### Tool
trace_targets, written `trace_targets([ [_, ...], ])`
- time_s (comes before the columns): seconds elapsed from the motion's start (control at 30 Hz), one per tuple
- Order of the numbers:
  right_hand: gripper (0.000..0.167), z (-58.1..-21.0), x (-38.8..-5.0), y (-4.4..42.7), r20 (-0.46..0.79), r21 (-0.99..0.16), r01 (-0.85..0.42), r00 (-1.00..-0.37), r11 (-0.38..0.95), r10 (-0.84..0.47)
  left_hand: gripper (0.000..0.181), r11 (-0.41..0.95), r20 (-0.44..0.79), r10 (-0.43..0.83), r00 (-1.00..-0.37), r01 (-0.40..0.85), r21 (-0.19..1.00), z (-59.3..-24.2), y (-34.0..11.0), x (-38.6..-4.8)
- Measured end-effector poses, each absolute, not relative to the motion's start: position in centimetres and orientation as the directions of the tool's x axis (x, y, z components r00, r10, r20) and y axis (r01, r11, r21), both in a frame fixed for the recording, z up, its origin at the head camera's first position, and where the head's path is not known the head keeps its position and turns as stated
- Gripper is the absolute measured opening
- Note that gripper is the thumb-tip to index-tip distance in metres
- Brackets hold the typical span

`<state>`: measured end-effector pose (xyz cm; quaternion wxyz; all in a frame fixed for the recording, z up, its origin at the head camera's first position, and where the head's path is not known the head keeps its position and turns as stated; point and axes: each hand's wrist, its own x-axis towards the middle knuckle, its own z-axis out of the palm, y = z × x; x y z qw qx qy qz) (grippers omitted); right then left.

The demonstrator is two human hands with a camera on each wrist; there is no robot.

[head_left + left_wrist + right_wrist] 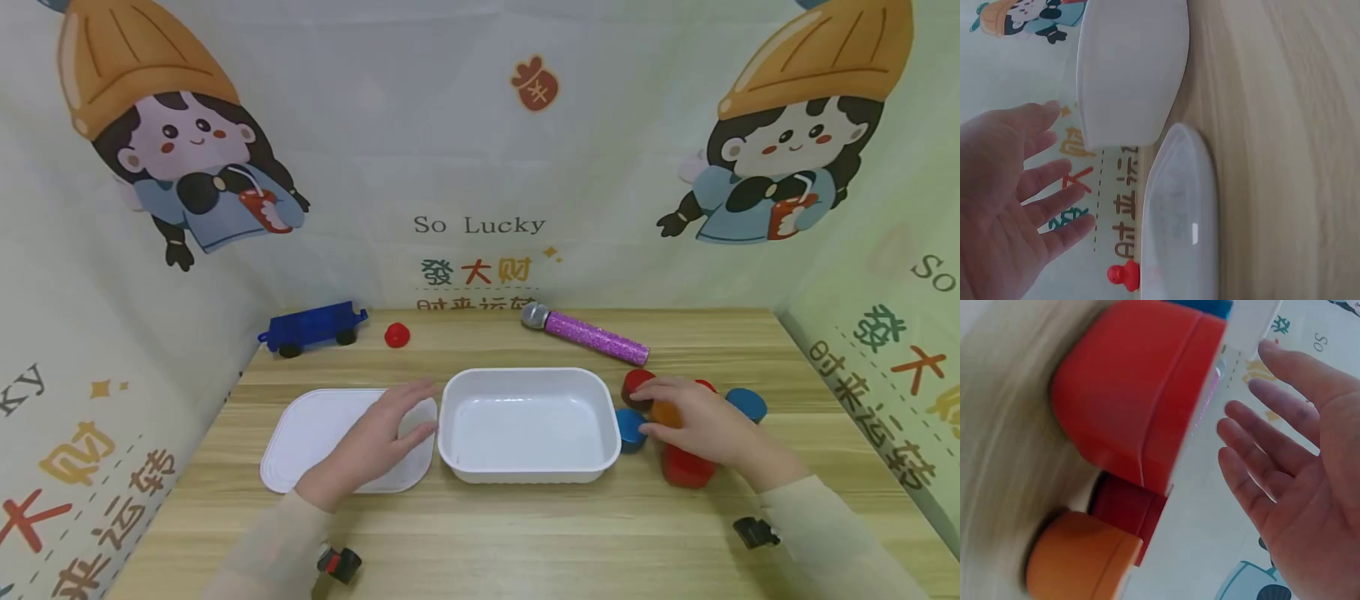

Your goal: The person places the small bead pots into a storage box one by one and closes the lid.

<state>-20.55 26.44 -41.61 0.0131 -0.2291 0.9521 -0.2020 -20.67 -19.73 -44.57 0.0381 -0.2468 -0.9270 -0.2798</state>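
L hand (386,429) over wht lid (318,429), R hand (701,417) over red/orng pcs (687,470), tub (530,433) btwn, grips relaxed, empty

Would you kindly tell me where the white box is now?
In the head view, the white box sits between the left hand and right hand, with a white lid on its left and a round blue piece at its right.
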Motion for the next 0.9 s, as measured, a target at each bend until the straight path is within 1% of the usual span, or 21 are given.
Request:
trace_targets([
  [0.13,0.041,-42.4,-20.4,26.4,0.045,-0.38,-0.467,-0.871,0.798,-0.489,0.048,0.681,0.187,0.497,-0.847,0.514,0.521,-44.8,-19.1,-20.2],
  [0.3,0.042,-43.0,-20.5,26.4,0.098,-0.36,-0.544,-0.83,0.758,-0.549,0.043,0.665,0.196,0.524,-0.829,0.542,0.514,-44.8,-18.8,-20.0],
  [0.4,0.043,-43.2,-20.5,26.2,0.124,-0.348,-0.565,-0.819,0.748,-0.561,0.04,0.664,0.206,0.534,-0.82,0.558,0.497,-44.8,-18.8,-20.1],
  [0.57,0.042,-43.6,-20.7,25.8,0.12,-0.339,-0.537,-0.839,0.772,-0.531,0.039,0.679,0.208,0.525,-0.825,0.554,0.481,-44.7,-18.9,-20.0],
  [0.67,0.041,-43.9,-20.7,25.7,0.129,-0.352,-0.518,-0.852,0.78,-0.508,0.038,0.687,0.212,0.516,-0.83,0.549,0.475,-44.7,-19.0,-20.0],
  [0.9,0.037,-43.6,-20.4,26.0,0.198,-0.396,-0.486,-0.874,0.779,-0.444,0.035,0.696,0.212,0.507,-0.836,0.542,0.472,-44.7,-19.2,-19.8],
])
